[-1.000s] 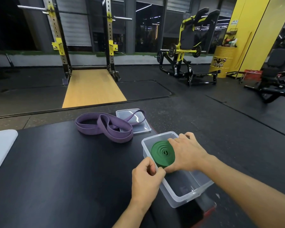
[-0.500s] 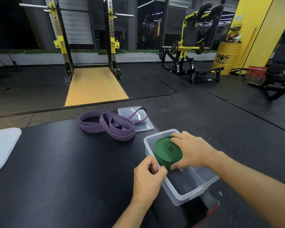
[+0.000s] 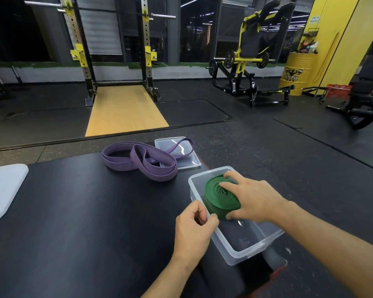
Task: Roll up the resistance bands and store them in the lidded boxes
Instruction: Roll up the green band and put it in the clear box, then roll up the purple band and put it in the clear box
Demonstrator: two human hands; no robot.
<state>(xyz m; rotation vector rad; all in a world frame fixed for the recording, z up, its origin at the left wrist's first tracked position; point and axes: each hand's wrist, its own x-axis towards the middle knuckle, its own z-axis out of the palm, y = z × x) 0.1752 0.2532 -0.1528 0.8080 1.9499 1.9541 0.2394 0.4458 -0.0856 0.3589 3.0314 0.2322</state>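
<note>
Pressing the green band roll (image 3: 218,196) into the far end of the clear box (image 3: 246,252), my right hand (image 3: 252,201) sits right on top of it, fingers (image 3: 228,186) spread over the coil face and thumb hooked at its near edge. It lies tilted, not flat yet. On the near-left rim my left hand (image 3: 194,229) pinches the box, steadying it on the table (image 3: 73,211). Beyond, the purple band (image 3: 138,162) lies unrolled.
</note>
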